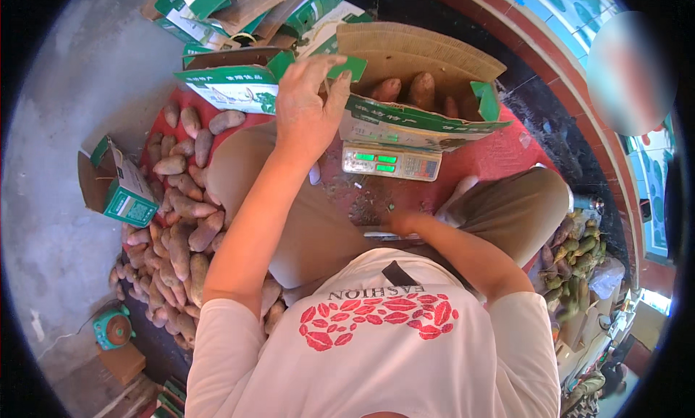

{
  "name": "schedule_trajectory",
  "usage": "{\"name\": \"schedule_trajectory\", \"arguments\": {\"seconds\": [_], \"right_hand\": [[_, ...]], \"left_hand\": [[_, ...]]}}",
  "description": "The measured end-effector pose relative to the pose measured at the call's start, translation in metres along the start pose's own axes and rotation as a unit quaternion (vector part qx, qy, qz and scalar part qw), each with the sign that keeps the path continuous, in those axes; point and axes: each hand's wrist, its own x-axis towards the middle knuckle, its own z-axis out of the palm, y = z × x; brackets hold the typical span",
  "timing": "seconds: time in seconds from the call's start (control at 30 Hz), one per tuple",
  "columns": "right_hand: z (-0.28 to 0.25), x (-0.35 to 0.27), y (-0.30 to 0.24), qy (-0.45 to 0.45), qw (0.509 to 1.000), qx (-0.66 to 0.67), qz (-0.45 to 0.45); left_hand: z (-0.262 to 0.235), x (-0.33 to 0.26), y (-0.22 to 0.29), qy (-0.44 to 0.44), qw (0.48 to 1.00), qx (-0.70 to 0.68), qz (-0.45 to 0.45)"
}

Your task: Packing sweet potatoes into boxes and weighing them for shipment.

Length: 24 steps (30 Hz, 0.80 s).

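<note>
and here's the left hand [308,107], up at the near left corner of the open box [427,120], thumb and fingers parted beside its green end flap [351,65]; can't tell if it pinches it. the box sits over the back edge of the lit scale [391,162], reddish sweet potatoes [422,92] inside, right of that hand. down low, the right hand [404,221] is a blur, its grip unreadable, well apart from the box. left of the left hand, a second box [235,89], contents hidden; a loose tuber pile [177,251] crowds the mat's left edge.
</note>
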Motion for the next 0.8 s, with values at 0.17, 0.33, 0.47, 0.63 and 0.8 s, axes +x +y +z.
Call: {"name": "schedule_trajectory", "arguments": {"seconds": [0.17,0.33,0.47,0.63,0.8], "right_hand": [[0.034,0.015,-0.002,-0.089,0.990,0.093,-0.057],[0.066,0.025,0.013,-0.193,0.958,0.168,-0.128],[0.168,0.029,0.032,0.147,0.976,0.094,-0.131],[0.137,0.033,0.007,0.054,0.974,0.139,-0.168],[0.145,0.044,-0.013,-0.004,0.967,0.161,-0.196]], "left_hand": [[-0.001,0.027,-0.008,-0.018,0.999,-0.028,-0.035],[0.006,0.040,-0.040,-0.062,0.984,-0.047,-0.158],[0.001,0.042,-0.070,-0.112,0.970,-0.033,-0.213],[0.020,0.065,-0.107,-0.087,0.928,-0.038,-0.360],[0.042,0.076,-0.145,-0.161,0.942,-0.014,-0.294]]}}
